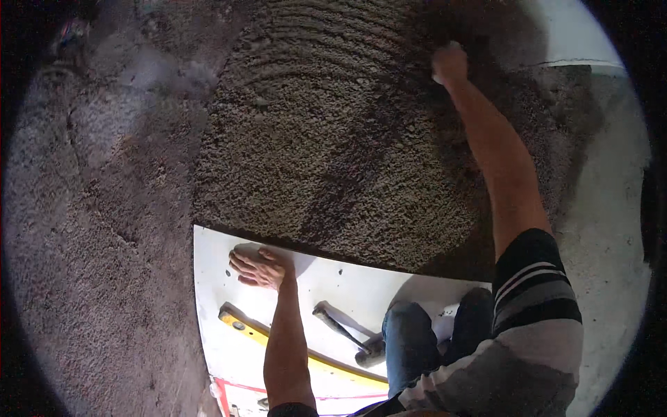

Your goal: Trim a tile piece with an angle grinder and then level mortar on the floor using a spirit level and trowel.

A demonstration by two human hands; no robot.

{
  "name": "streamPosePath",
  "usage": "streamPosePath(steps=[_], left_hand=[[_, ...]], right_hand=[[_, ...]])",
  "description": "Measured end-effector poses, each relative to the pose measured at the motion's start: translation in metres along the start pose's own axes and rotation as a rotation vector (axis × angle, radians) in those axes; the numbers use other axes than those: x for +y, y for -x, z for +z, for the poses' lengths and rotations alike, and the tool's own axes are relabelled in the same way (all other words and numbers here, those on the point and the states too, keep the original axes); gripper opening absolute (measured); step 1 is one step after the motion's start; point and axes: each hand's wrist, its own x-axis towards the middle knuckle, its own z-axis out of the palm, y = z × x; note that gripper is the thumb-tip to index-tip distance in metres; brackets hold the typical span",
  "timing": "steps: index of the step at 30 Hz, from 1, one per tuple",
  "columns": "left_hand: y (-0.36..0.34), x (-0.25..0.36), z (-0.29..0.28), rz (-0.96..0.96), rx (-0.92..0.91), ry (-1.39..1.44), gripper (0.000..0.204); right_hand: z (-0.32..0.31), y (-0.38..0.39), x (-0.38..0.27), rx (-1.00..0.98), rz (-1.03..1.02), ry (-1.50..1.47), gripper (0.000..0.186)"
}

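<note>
My left hand (260, 268) leans with its fingers spread on a large white tile (215, 288), close to the tile's far edge. Stretched far forward, my right hand (449, 64) is closed low over a bed of grey, grainy mortar (292, 160). Small pale bits show at the edges of that fist; what it grips is hidden. Curved ridges run through the mortar to the left of it. Near my left forearm a yellow spirit level (253, 333) lies on the tile. A mallet (370, 353) with a dark head rests between the level and my knees.
I kneel on the white tile. Rough grey ground (104, 278) spreads along the left. A pale slab (611, 208) runs down the right side, and another pale surface (580, 31) lies at the far right corner. Red strips (222, 396) show at the near left.
</note>
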Motion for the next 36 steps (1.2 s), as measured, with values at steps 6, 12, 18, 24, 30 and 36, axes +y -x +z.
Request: streamPosePath(steps=[6, 12, 18, 24, 30, 36], left_hand=[[0.002, -0.023, 0.007, -0.014, -0.039, -0.063, 0.065], [0.000, -0.013, 0.004, -0.088, -0.105, -0.010, 0.070], [-0.001, -0.017, 0.006, 0.015, 0.029, -0.017, 0.066], [0.006, -0.005, 0.016, 0.000, -0.016, -0.070, 0.065], [-0.003, -0.029, 0.015, -0.028, 0.020, -0.060, 0.071], [0.004, -0.030, 0.033, -0.007, -0.014, -0.080, 0.072]], right_hand=[[-0.149, -0.030, -0.081, -0.044, 0.528, -2.064, 0.035], [-0.281, -0.047, -0.090, -0.233, 0.131, -1.842, 0.049], [-0.230, -0.069, -0.088, -0.130, 0.216, -1.727, 0.047], [-0.108, -0.059, -0.042, -0.199, 0.331, -1.661, 0.048], [-0.008, -0.004, -0.053, 0.691, -0.377, -2.119, 0.044], [0.142, 0.008, 0.001, -0.130, -2.787, -2.774, 0.035]])
